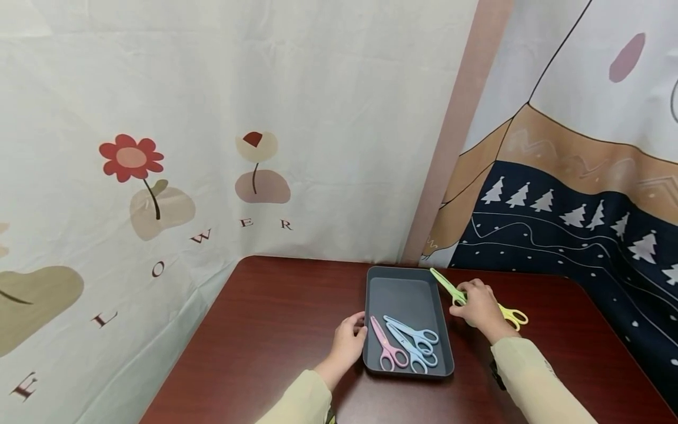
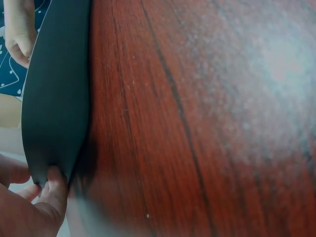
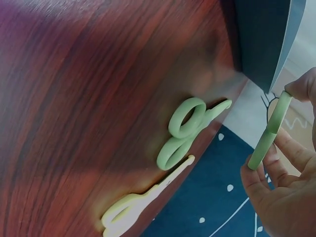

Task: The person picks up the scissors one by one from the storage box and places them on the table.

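My right hand [image 1: 479, 307] pinches green scissors [image 3: 269, 131] by the handle loops, above the table; their pale green blades point toward the tray's far right corner. Below that hand, a second pair of green scissors [image 3: 185, 131] and yellow scissors [image 3: 143, 205] lie on the table. The hand mostly covers them in the head view, where a yellow handle [image 1: 515, 317] sticks out. With curled fingers my left hand [image 1: 346, 338] holds the left wall of a dark grey tray [image 1: 408, 274]. Inside its near half rest pink scissors [image 1: 390, 352] and two blue scissors [image 1: 415, 344], partly overlapping.
The tray stands on a dark red wood-grain table [image 1: 296, 318], close to its far edge. Behind hangs a pale printed curtain [image 1: 339, 118] with flowers and letters. A navy cloth [image 1: 545, 235] with tree shapes hangs beyond the right side.
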`<state>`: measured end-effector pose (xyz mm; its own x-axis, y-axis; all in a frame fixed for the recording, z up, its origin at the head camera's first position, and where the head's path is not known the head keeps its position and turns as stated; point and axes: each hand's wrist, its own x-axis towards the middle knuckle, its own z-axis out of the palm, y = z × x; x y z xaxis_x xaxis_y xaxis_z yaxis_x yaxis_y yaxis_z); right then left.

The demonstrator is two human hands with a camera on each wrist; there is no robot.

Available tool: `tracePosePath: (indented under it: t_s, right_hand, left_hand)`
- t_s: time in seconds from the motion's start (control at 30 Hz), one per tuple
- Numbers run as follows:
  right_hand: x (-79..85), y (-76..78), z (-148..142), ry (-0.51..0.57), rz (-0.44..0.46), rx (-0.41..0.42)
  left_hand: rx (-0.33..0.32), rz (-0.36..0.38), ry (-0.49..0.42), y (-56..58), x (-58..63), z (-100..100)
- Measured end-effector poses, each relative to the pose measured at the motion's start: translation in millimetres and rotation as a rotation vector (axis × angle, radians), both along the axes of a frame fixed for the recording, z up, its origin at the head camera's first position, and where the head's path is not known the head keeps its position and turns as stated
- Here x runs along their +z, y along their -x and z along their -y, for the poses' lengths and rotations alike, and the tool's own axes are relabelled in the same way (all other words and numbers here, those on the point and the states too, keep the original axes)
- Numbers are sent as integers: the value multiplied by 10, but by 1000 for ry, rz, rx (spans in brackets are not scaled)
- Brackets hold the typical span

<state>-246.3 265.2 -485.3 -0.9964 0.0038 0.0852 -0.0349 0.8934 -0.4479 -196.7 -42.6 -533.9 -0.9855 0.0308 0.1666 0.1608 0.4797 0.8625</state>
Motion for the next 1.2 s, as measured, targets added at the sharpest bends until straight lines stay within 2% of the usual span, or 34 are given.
tracePosePath:
  t_s: [1.2]
  right_hand:
    - [-33, -55, -205, -26, 42, -38]
  left_hand:
    - [0, 4, -8, 16, -28, 10]
